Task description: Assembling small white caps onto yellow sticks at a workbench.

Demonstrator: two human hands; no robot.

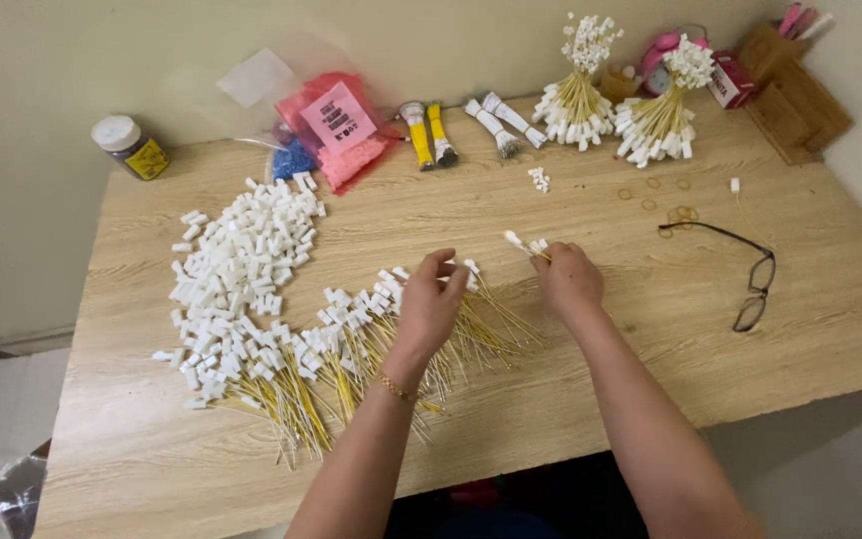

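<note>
Head cam showed her right hand (569, 277) pinching a few yellow wires (523, 244) with white connectors at 12 o'clock, left hand (431, 299) loose over the spread at 9; best kept tips aligned

Clear plastic bag (336, 150) of pink pieces, at the table's far edge left of centre, bearing a pink rectangular label (339, 117) with dark print; a blue bag (294, 160) lies just beside it on the left, and an empty clear bag with a white label (256, 77) leans on the wall behind. Small brown jar (133, 147), white lid, yellow label, at the far left corner. Red and white carton (730, 80), far right, beside the wooden holder.
</note>
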